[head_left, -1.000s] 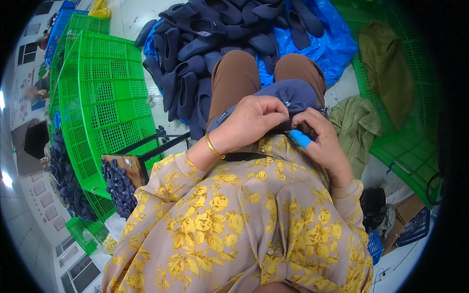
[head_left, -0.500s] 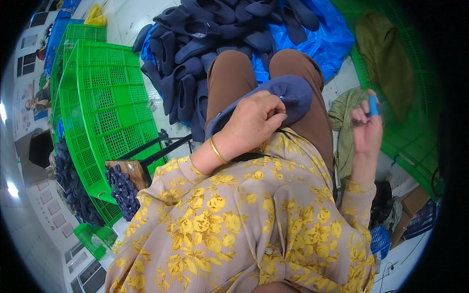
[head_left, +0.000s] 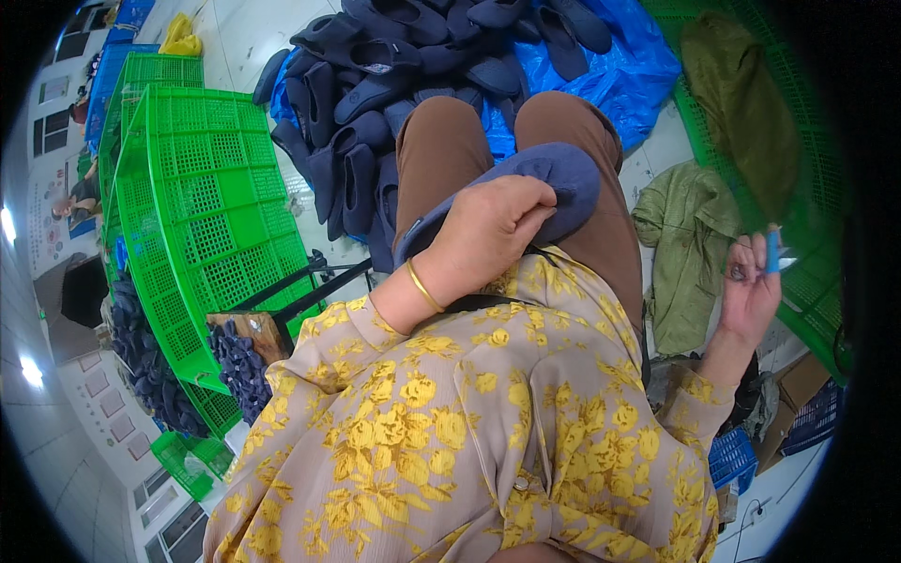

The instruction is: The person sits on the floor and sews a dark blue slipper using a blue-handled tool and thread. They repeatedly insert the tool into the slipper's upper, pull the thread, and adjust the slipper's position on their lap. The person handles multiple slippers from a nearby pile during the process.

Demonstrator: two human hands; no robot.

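Note:
A navy fabric shoe lies across my thighs, one end toward my right knee. My left hand, with a gold bangle at the wrist, is closed on it, thumb and fingers pinching its upper edge. Part of the shoe is hidden under that hand. Off to the right, away from the shoe, my right hand is raised beside a green basket. A blue wrap covers one of its fingers, which points up. The other fingers curl in; whatever they pinch is too small to make out.
Beyond my knees, a heap of navy shoes lies on a blue plastic sheet. Green mesh crates stand at left, near a box of small navy pieces. At right are an olive cloth and a blue basket.
My right hand has moved outward to the right and lower, away from the shoe. The left hand keeps its hold on the shoe, nearly unmoved.

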